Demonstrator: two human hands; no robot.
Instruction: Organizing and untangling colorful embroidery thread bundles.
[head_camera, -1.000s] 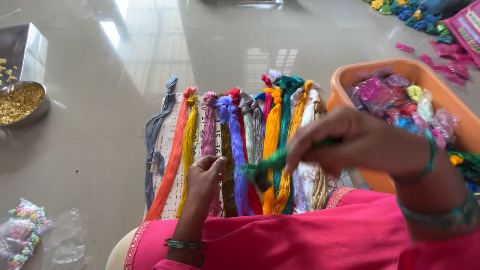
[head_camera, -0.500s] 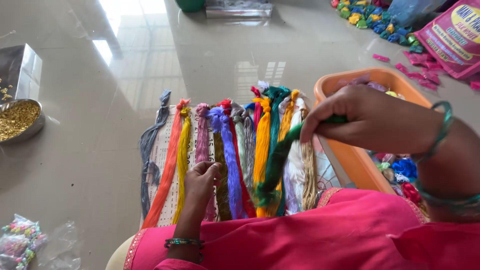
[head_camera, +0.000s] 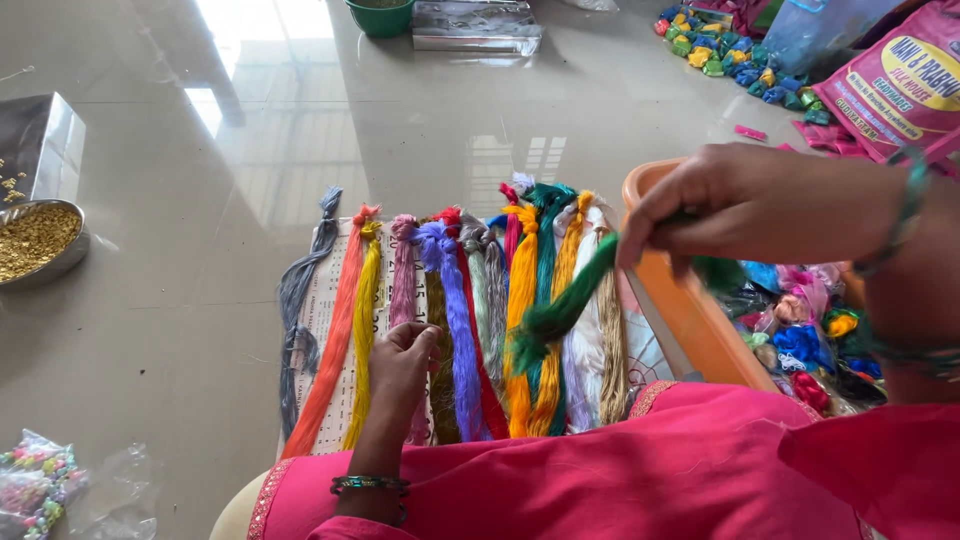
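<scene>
At the floor's left edge sits a round metal bowl (head_camera: 38, 238) of gold beads, cut off by the frame, with a crinkled clear bag of pastel beads (head_camera: 35, 480) in the near left corner. On the glossy floor (head_camera: 200, 200) lies a printed paper sheet (head_camera: 325, 300) carrying roughly fifteen silky thread skeins (head_camera: 450, 310) side by side: grey, orange, yellow, pink, purple, red, teal, white; the exact count is hard to make out where they overlap. The left hand (head_camera: 402, 362) rests on the pink and olive skeins, fingers curled loosely, gripping nothing clearly. The right hand (head_camera: 745, 205) pinches the top of a green skein (head_camera: 560, 310), which hangs slanting over the row's right part. Behind it an orange plastic tub (head_camera: 690, 320) holds bagged coloured threads, partly hidden by the wrist. A pink sack (head_camera: 900, 90) is cut off at the far right corner.
</scene>
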